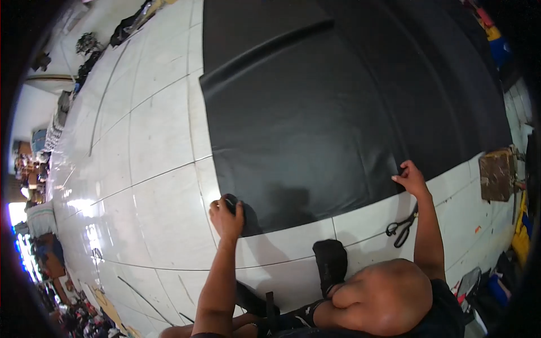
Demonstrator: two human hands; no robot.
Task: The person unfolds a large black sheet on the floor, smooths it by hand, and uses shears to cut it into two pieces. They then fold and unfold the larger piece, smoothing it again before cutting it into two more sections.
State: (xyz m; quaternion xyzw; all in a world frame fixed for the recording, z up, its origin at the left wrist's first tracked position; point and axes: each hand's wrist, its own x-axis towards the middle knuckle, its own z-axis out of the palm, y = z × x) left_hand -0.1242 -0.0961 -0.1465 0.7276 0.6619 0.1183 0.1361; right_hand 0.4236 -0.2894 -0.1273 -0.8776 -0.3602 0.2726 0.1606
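Note:
A large black sheet [293,141], smooth and slightly glossy like leatherette, lies on the white tiled floor. My left hand [226,219] is at its near left corner, with the fingers curled around a small rounded black object [230,203] whose kind I cannot make out. At the near edge, farther right, my right hand [412,179] pinches the sheet between thumb and fingers, where a crease runs up from it. Black-handled scissors [400,230] rest on the tiles just below my right hand, their blades partly hidden by my forearm.
A brown block-like object [497,174] stands right of the sheet. A raised fold [270,48] crosses the sheet's far part. My bent knee [389,296] and black-covered foot [330,262] are close to the near edge. A thin dark rod [145,300] lies at lower left.

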